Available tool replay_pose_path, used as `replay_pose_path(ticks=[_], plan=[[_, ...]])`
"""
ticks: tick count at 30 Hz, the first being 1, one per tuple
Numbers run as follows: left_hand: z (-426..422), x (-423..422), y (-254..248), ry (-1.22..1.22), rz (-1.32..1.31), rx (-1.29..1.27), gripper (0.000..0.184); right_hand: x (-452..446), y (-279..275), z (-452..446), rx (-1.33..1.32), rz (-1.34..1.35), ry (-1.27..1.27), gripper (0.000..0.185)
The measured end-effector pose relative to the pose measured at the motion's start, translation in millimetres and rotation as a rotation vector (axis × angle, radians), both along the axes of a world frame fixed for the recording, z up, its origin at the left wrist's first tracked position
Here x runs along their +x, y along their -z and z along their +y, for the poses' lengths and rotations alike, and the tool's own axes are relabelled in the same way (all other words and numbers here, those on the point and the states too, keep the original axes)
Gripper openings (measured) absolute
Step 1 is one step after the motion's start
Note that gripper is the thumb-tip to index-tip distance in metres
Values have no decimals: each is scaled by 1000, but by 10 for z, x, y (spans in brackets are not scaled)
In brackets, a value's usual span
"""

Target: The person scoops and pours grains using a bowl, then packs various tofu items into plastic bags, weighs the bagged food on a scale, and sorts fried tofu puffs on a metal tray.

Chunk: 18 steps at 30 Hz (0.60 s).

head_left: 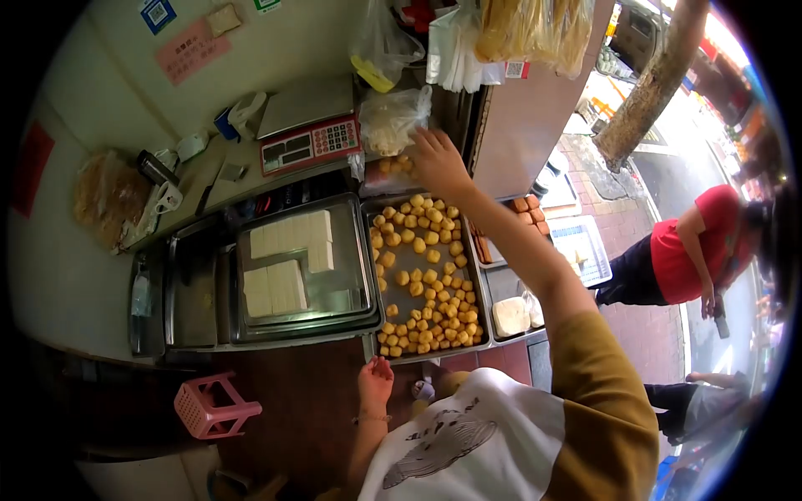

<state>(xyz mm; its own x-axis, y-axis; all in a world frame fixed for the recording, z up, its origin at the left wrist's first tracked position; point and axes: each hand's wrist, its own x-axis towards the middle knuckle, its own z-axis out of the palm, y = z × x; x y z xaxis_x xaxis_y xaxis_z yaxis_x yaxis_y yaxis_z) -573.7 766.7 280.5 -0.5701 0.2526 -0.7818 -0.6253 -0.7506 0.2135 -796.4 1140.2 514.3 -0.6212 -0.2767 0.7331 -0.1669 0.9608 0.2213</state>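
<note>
My right hand [439, 163] reaches across the far end of a metal tray [398, 296] of golden fried tofu cubes [443, 313]. Its fingers are apart, beside a clear plastic bag [388, 123] with pale contents; whether they touch the bag is hard to tell. More golden pieces [396, 165] lie just below the bag, partly hidden. My left hand [376, 381] is at the tray's near left corner, palm up, fingers loosely curled, with nothing visible in it. Left of the cubes, white tofu blocks [291, 242] lie in another metal tray [344, 284].
A red-edged scale [311, 144] stands behind the trays. Plastic bags [535, 29] hang above. Brown blocks [530, 213] and a white block [511, 317] sit at the right. A pink stool [215, 407] is on the floor. A person in red [697, 242] stands outside, near a tree trunk [652, 92].
</note>
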Motion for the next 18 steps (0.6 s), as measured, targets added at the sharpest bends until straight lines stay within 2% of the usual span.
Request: replay_pose_path(ticks=[2,4,7,8,11,14,15,16,18], plan=[[70,-115,-101,-5,79,-11,15,-551,-428,149,127,82,35,20],[73,-156,-151,-37,58,-51,15,-1073,-742,366,100,137,65,16],[21,-128,-321,-91,-2,-79,16,-1390,-1153,626,45,-108,303,12],[1,-133,-357,-105,-37,-93,16,-1445,-1178,757,28,-204,398,11],[-75,-226,-410,-146,-62,-154,16,-1578,-839,1415,392,134,632,19],[-171,-313,-207,-215,-68,-179,11,-1217,-781,1441,674,-186,715,28],[-150,-379,-174,-193,-65,-188,11,-1292,-708,1457,649,-362,748,33],[-130,-438,-146,-170,-62,-198,11,-1308,-627,1489,688,-255,807,36],[-59,-582,-76,-100,-56,-216,11,-1282,-665,1616,654,-168,694,43]])
